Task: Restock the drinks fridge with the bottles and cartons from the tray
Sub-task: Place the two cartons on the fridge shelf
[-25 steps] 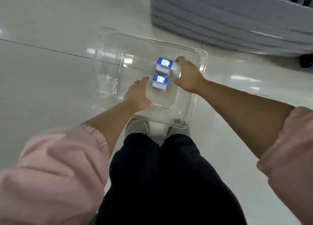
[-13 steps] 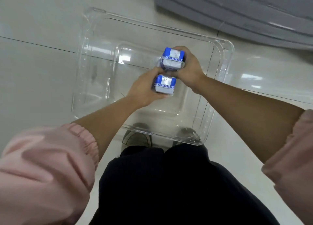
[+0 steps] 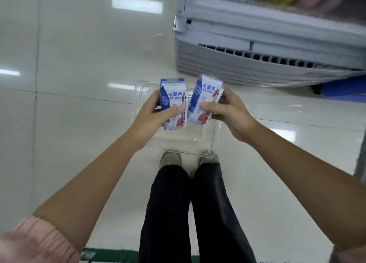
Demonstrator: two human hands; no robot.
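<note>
I hold two small blue-and-white drink cartons in the air, side by side, above the clear plastic tray (image 3: 214,135) on the floor. My left hand (image 3: 152,118) grips the left carton (image 3: 172,96) with thumb across its front. My right hand (image 3: 229,112) grips the right carton (image 3: 207,95), which tilts slightly to the right. The tray below looks bare where it shows; much of it is hidden behind my hands. The drinks fridge (image 3: 277,44) stands at the upper right, its grey base and vent grille facing me.
Glossy white floor tiles spread out to the left. My dark trousers and shoes (image 3: 171,159) stand right behind the tray. A blue object (image 3: 344,89) lies on the floor by the fridge's right side. Coloured packs show blurred inside the fridge.
Both hands closed round the cartons in the tray and lifted them out. The view rose and tipped up, bringing the fridge front into sight.
</note>
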